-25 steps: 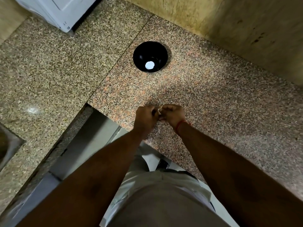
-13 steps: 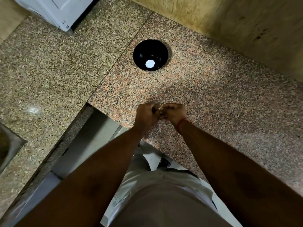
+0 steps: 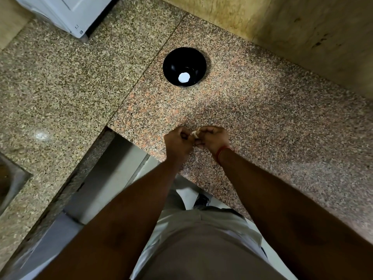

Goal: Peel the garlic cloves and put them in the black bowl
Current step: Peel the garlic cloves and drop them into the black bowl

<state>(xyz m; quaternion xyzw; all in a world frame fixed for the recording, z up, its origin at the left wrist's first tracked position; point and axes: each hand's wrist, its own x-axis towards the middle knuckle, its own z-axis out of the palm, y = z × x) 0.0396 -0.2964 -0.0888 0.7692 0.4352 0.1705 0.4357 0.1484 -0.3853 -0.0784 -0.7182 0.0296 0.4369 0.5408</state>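
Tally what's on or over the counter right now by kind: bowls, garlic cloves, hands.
Black bowl: 1
Garlic cloves: 2, one white peeled clove in the bowl, one pinched between both hands
Hands: 2, left hand and right hand
Total: 5

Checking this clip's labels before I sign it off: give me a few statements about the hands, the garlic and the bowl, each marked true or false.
1. Both hands, left hand and right hand, pinch a garlic clove between them. True.
2. The black bowl sits between the hands and the person's body. False: it stands beyond the hands, toward the wall.
3. The bowl lies tipped on its side. False: it stands upright.
4. A red thread circles the right wrist. True.
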